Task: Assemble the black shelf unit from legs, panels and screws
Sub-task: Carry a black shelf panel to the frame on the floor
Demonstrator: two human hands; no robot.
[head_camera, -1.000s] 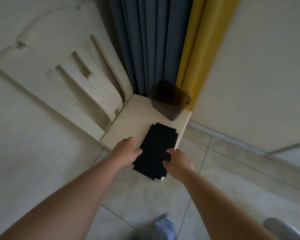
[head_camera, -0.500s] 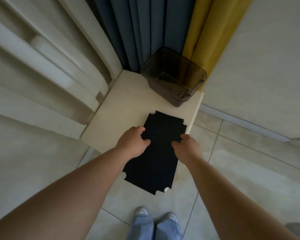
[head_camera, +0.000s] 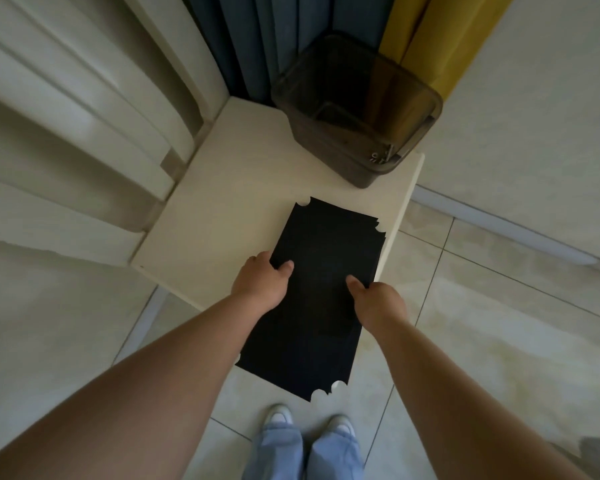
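A stack of black shelf panels [head_camera: 317, 289] with notched corners lies half on the cream chair seat [head_camera: 222, 209] and juts out over the floor toward me. My left hand [head_camera: 262, 284] grips the stack's left edge, thumb on top. On the right edge, my right hand [head_camera: 374, 301] holds the stack the same way. A smoky transparent bin [head_camera: 355, 109] stands at the back of the seat with a few small screws [head_camera: 381, 157] in its near right corner.
The cream chair back [head_camera: 84, 109] rises to the left. Blue curtain [head_camera: 274, 36] and yellow curtain [head_camera: 437, 32] hang behind the bin. Pale tiled floor [head_camera: 482, 341] lies around, a wall to the right. My shoes [head_camera: 279, 415] stand below the panels.
The view has come closer to the chair. The panels have slid nearer to me, hanging further off the seat's front edge, with both hands still on their sides.
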